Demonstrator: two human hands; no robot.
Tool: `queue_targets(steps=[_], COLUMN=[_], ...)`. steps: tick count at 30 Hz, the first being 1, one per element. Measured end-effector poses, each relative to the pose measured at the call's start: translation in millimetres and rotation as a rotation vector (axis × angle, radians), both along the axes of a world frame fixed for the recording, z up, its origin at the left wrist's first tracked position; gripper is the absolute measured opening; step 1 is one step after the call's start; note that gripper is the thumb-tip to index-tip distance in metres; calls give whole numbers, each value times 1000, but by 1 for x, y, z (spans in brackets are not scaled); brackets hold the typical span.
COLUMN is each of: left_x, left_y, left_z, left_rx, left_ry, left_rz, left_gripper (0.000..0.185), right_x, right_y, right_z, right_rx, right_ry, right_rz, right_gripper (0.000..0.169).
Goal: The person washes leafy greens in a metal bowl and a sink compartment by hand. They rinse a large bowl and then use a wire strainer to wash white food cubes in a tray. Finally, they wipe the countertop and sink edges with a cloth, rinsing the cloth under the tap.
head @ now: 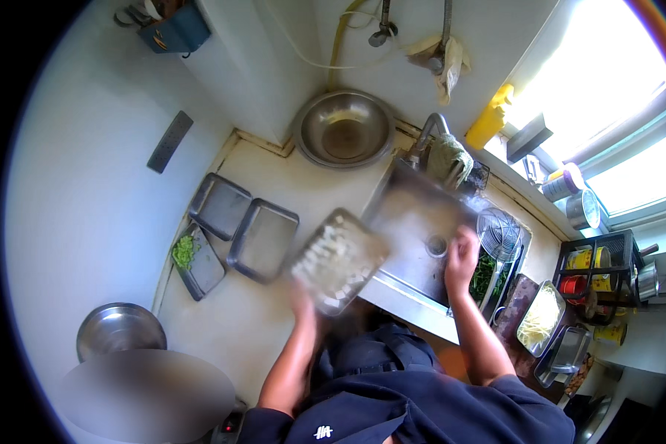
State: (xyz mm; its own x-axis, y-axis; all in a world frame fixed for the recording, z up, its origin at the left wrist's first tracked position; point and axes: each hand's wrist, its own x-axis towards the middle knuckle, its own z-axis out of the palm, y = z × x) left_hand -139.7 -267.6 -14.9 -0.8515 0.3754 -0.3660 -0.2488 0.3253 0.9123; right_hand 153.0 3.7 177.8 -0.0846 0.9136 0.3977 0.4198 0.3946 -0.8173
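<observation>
My left hand [302,299] grips the near left edge of a shallow metal tray [375,248], which is blurred by motion. White cubes of food that look like tofu [333,252] lie in the tray, some in rows, with cloudy liquid around them. The tray is over the counter, its right side reaching the edge of the stainless steel sink [405,222]. Above the sink's right side is my right hand [462,255], fingers curled, nothing visible in it. Close to its right are a wire skimmer [499,233] and chopped greens [485,277].
Two metal trays [263,240] and a tray of chopped green vegetable [184,252] stand at the left wall. A steel basin [344,130] occupies the back corner beside the faucet [434,125]. Pale shreds fill a tray [541,319] at right, near a black rack [594,277] with cans.
</observation>
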Motion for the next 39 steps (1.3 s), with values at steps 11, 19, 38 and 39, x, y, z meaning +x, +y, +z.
queue_targets(steps=[11,19,38,39], left_x=[-18,-16,-93,-91], left_y=[28,19,-347,-377], left_z=[-46,-9,92,61], left_rx=[-77,-547,69,-224], left_ry=[178,859,182,323], left_rz=[220,278,842,793], left_gripper=[38,36,62,63], right_x=[-19,-93,-356,-364], right_y=[226,125,-402,-402], right_z=[71,171,-32,-58], right_rx=[-111,105,-449,-551], right_ry=[-96,19,-389,-431], right_rz=[245,228,1690,1624], right_gripper=[29,27,32,33])
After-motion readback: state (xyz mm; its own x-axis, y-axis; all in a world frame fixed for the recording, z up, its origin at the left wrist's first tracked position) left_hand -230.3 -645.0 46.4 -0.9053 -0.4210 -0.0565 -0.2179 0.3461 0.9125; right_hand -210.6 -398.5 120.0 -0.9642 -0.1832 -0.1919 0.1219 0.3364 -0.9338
